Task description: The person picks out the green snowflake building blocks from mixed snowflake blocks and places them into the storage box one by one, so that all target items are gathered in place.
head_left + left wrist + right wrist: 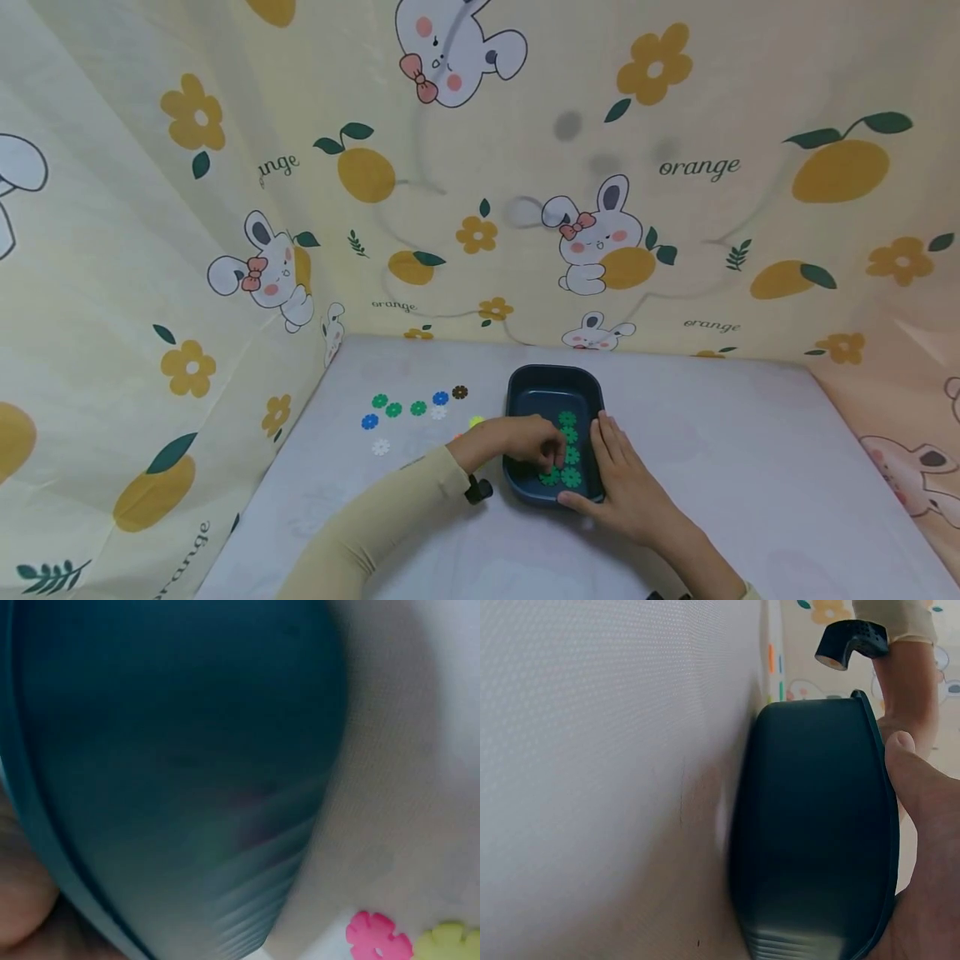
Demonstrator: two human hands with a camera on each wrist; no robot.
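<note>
A dark blue rectangular tray [551,402] stands on the table, with several green flower-shaped pieces [572,477] inside, most of them in a column on its right side. My left hand [534,440] reaches over the left rim into the tray. Its fingers are bent down beside a green piece [550,477] at the near end; whether they pinch it is hidden. Against the right rim lies my right hand [630,492], fingers straight along the side and thumb at the near corner. The right wrist view shows the tray's outer wall [817,817] beside this hand.
Left of the tray lie loose flower-shaped pieces: green [393,410], blue [370,422], brown [460,392], white [381,447] and yellow [476,422]. A pink piece [377,937] shows in the left wrist view. A printed curtain [480,275] hangs behind the white table [712,467].
</note>
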